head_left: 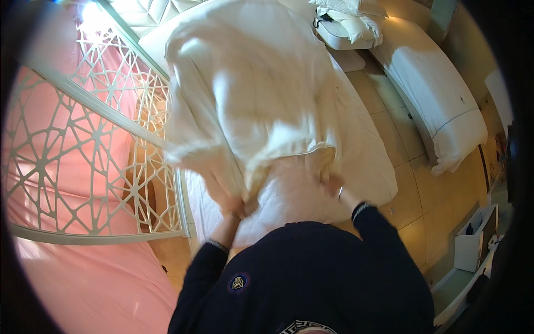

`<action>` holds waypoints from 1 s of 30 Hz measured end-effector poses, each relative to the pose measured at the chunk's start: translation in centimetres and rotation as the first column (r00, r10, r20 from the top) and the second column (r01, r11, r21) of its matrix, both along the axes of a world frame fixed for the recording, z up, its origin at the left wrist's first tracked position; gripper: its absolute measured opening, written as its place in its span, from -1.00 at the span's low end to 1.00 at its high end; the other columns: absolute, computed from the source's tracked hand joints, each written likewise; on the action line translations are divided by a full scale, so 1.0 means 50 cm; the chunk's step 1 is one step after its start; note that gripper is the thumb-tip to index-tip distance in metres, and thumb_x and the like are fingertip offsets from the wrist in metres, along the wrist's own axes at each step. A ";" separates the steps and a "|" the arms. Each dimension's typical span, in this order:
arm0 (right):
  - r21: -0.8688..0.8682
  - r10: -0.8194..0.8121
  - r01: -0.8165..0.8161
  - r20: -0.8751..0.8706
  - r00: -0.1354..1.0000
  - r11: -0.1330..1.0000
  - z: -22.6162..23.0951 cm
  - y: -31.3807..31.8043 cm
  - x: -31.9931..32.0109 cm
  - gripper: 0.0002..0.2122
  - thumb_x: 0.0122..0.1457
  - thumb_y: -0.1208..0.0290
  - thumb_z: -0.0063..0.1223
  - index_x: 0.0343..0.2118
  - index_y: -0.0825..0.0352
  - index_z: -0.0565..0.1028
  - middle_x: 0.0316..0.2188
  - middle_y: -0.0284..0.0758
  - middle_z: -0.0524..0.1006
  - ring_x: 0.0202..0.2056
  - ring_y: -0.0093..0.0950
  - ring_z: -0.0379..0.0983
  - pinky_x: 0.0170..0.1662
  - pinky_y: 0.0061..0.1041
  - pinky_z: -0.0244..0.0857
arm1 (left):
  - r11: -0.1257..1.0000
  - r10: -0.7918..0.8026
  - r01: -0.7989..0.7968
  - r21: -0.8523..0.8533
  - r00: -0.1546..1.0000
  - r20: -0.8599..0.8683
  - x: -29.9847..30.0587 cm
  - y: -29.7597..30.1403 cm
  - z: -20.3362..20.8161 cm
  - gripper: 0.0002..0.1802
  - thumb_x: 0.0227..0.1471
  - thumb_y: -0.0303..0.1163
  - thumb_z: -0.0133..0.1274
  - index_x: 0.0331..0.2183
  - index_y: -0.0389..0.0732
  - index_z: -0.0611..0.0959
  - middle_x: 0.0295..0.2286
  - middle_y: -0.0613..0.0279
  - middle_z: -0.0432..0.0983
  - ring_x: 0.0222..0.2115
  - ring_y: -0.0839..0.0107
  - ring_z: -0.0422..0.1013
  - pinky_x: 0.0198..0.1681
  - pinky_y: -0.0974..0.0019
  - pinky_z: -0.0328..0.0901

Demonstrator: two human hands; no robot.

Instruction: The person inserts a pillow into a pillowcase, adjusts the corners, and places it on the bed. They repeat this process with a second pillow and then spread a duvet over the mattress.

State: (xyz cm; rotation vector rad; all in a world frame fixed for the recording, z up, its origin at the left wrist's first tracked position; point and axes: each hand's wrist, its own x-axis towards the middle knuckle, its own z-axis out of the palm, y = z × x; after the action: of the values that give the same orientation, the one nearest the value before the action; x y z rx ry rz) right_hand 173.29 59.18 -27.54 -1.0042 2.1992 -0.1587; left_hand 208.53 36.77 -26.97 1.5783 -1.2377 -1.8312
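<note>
A large white duvet (267,94) billows over the bed in front of me, its near edge lifted off the mattress. My left hand (236,207) is closed on a bunched part of that near edge. Further right, my right hand (332,185) grips the same edge, its fingers partly hidden by the cloth and blurred. Between my hands the edge sags open in an arch. Beneath it shows the white sheeted mattress (361,161), bare along its right side and near end.
To the left stands a white lattice partition (89,128) with pink fabric (78,178) behind it. At the right is a second bed with a white cover (434,89). A white nightstand (342,36) bears stacked pillows (356,19). An open white drawer (473,245) juts out at the lower right.
</note>
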 end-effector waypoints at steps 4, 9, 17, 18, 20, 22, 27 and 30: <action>-0.006 -0.098 0.100 0.156 0.983 0.995 -0.090 0.167 0.107 -0.56 -0.03 0.02 0.11 -0.27 0.35 0.57 -0.35 -0.03 0.57 -0.27 -0.12 0.53 -0.18 -0.25 0.38 | 0.921 0.226 -0.247 0.301 0.969 0.104 0.029 0.237 -0.120 -0.75 -0.07 -0.45 0.05 -0.28 -0.34 0.56 -0.38 0.22 0.47 -0.43 0.36 0.37 -0.39 0.30 0.30; -0.348 0.026 0.073 0.271 0.962 0.935 0.012 0.122 0.097 -0.63 0.01 0.02 0.08 -0.25 0.20 0.59 -0.37 -0.07 0.58 -0.31 -0.12 0.52 -0.22 -0.24 0.39 | 0.931 0.238 -0.233 0.280 0.971 0.016 0.000 0.322 -0.085 -0.80 -0.02 -0.39 0.07 -0.31 -0.27 0.59 -0.41 0.30 0.43 -0.38 0.45 0.32 -0.36 0.34 0.27; -0.491 0.578 -0.409 0.264 0.772 0.770 0.233 0.078 0.059 -0.74 -0.04 0.24 0.06 -0.48 0.38 0.55 -0.59 -0.04 0.53 -0.54 -0.17 0.50 -0.41 -0.33 0.37 | 0.872 -0.298 0.212 0.441 0.945 0.136 -0.337 0.274 0.100 -0.44 -0.07 -0.08 0.22 -0.17 -0.36 0.59 -0.24 0.15 0.52 -0.30 0.38 0.41 -0.27 0.31 0.32; -0.522 0.578 -0.371 0.318 0.751 0.768 0.251 0.083 0.045 -0.75 -0.04 0.26 0.06 -0.49 0.39 0.54 -0.58 -0.06 0.53 -0.54 -0.20 0.50 -0.41 -0.36 0.37 | 0.866 -0.427 0.334 0.372 0.881 0.204 -0.350 0.272 0.087 -0.43 -0.08 -0.07 0.23 -0.17 -0.36 0.60 -0.24 0.16 0.53 -0.31 0.36 0.42 -0.28 0.31 0.33; -0.626 0.596 -0.225 0.480 0.643 0.747 0.229 0.094 0.035 -0.72 0.04 0.24 0.11 -0.53 0.42 0.53 -0.59 -0.22 0.56 -0.55 -0.36 0.50 -0.43 -0.43 0.35 | 0.785 -0.619 0.562 0.261 0.717 0.320 -0.333 0.265 0.010 -0.41 -0.08 -0.04 0.22 -0.16 -0.35 0.60 -0.24 0.13 0.54 -0.32 0.36 0.44 -0.28 0.31 0.34; -0.498 0.518 -0.197 0.665 0.538 0.844 0.210 0.099 -0.008 -0.66 0.11 0.15 0.10 -0.52 0.41 0.54 -0.60 -0.33 0.54 -0.55 -0.47 0.48 -0.43 -0.48 0.34 | 0.651 -0.728 0.733 0.196 0.530 0.436 -0.332 0.289 -0.018 -0.37 -0.10 -0.01 0.19 -0.15 -0.37 0.58 -0.22 0.05 0.54 -0.27 0.36 0.45 -0.22 0.28 0.33; 0.157 -0.276 0.398 0.924 0.263 0.904 0.006 -0.003 -0.156 -0.57 0.21 -0.02 -0.03 -0.40 0.36 0.49 -0.59 -0.35 0.52 -0.64 -0.54 0.46 -0.58 -0.61 0.36 | 0.795 -0.574 0.587 -0.156 0.810 0.119 -0.275 0.409 0.129 -0.54 -0.16 -0.38 0.16 -0.13 -0.29 0.56 -0.27 0.17 0.53 -0.21 0.35 0.42 -0.10 0.32 0.29; 0.268 -0.457 0.619 0.874 0.167 0.738 -0.159 -0.093 -0.245 -0.68 0.17 0.21 0.06 -0.33 0.46 0.41 -0.54 -0.19 0.52 -0.59 -0.41 0.50 -0.54 -0.51 0.42 | 0.857 -0.494 0.511 -0.071 0.853 0.166 -0.117 0.458 0.065 -0.48 -0.24 -0.41 0.14 -0.13 -0.33 0.52 -0.38 0.23 0.51 -0.39 0.38 0.44 -0.35 0.30 0.36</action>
State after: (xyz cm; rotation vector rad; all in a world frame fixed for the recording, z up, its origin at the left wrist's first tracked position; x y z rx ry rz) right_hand 161.03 54.52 -35.46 0.0280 1.3243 -0.9989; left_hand 202.70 59.69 -23.75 1.4308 -1.9372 -1.9195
